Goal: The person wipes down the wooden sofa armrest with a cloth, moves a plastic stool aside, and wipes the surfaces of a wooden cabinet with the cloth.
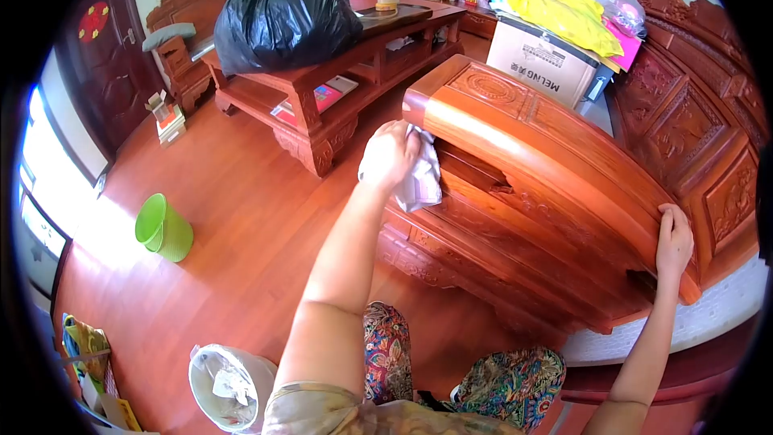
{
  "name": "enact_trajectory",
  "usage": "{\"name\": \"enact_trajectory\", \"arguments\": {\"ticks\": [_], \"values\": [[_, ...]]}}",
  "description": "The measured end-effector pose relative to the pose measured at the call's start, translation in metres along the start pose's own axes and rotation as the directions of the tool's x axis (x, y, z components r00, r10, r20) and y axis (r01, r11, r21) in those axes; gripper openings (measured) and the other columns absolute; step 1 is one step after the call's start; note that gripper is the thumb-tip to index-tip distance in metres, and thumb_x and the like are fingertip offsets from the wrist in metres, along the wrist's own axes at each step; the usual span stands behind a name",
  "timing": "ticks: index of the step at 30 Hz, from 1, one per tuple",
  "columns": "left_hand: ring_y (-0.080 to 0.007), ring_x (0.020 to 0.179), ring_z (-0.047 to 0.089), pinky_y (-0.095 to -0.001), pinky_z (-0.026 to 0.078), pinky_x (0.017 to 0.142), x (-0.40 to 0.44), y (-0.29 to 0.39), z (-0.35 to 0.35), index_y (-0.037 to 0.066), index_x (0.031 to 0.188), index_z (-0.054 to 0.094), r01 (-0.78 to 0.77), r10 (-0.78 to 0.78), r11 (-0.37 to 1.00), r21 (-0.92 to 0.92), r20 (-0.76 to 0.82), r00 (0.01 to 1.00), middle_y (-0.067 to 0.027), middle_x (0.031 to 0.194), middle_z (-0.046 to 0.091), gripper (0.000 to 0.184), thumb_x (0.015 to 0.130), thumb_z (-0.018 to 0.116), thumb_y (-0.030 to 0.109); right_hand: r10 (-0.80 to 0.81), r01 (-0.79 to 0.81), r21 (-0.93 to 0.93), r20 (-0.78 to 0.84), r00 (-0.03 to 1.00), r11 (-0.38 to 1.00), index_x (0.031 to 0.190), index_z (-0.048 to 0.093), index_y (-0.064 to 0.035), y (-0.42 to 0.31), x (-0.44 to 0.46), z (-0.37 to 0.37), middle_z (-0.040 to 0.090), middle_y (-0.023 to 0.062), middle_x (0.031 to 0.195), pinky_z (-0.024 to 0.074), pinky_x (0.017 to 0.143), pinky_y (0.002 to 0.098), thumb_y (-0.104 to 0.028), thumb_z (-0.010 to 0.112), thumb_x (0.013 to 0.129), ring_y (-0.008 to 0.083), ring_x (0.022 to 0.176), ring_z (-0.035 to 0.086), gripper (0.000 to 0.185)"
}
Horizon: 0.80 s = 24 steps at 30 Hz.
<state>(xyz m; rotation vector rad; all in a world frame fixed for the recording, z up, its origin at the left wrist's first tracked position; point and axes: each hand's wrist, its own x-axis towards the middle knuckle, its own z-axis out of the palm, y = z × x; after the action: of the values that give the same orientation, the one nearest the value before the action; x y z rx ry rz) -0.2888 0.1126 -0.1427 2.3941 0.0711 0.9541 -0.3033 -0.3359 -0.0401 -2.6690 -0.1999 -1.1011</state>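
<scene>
My left hand (388, 155) is closed on a pale cloth (420, 177), which hangs beside the front end of a carved wooden armrest (515, 125). The cloth touches the wood just under the armrest's rounded end. At the armrest's other end, on the right, my right hand (675, 243) rests with its fingers over the edge of the wood, gripping it. Below the armrest is the carved side panel (499, 234) of the same wooden seat.
A black plastic bag (286, 20) stands on a long wooden table (322, 72). On the floor are a green basket (164, 228) and a lined white bin (233, 387). A cardboard box (538, 63) with yellow plastic (555, 12) on top sits behind the armrest.
</scene>
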Motion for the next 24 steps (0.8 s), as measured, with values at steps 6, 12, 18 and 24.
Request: {"name": "enact_trajectory", "arguments": {"ticks": [6,12,18,24], "values": [[-0.033,0.093,0.057,-0.0392,0.045,0.081,0.05,-0.013,-0.002,0.007,0.095,0.062,0.246,-0.272,0.961,0.128,0.264,0.926,-0.0188,0.095,0.061,0.031,0.078,0.047,0.029,0.029,-0.028,-0.007,0.029,0.999,1.0,0.091,0.06,-0.003,0.002,0.001,0.002,0.061,0.0135,0.091,0.0422,0.077,0.0352,-0.021,0.04,0.089,0.0297,0.087,0.057,0.027],[-0.0269,0.093,0.06,-0.0337,0.046,0.079,0.1,-0.046,0.052,0.01,0.095,0.064,0.354,-0.346,0.935,0.027,0.298,0.89,-0.0143,0.097,0.063,0.033,0.07,0.06,0.031,0.073,-0.073,0.017,0.02,0.997,0.997,0.09,0.06,-0.0036,0.001,0.002,0.002,0.061,0.0124,0.09,0.0425,0.077,0.0343,-0.022,0.041,0.088,0.028,0.087,0.058,0.027],[-0.025,0.093,0.06,-0.0321,0.044,0.079,0.091,-0.079,0.054,0.008,0.102,0.063,0.119,-0.049,0.97,-0.213,0.311,0.949,-0.0144,0.099,0.063,0.04,0.073,0.059,0.036,0.073,-0.074,0.038,0.023,0.997,0.997,0.089,0.06,-0.0038,-0.007,0.001,-0.002,0.061,0.0132,0.089,0.0428,0.076,0.034,-0.023,0.042,0.087,0.0279,0.086,0.058,0.027],[-0.0312,0.084,0.06,-0.0376,0.045,0.078,0.029,-0.026,-0.002,0.002,0.097,0.061,0.395,-0.365,0.907,-0.148,0.193,0.911,-0.0166,0.088,0.063,0.029,0.084,0.049,0.024,0.09,-0.091,0.015,0.022,0.996,0.996,0.088,0.06,-0.0054,-0.009,0.001,-0.002,0.061,0.0119,0.092,0.0423,0.076,0.0354,-0.024,0.041,0.087,0.0298,0.087,0.057,0.027]]}}
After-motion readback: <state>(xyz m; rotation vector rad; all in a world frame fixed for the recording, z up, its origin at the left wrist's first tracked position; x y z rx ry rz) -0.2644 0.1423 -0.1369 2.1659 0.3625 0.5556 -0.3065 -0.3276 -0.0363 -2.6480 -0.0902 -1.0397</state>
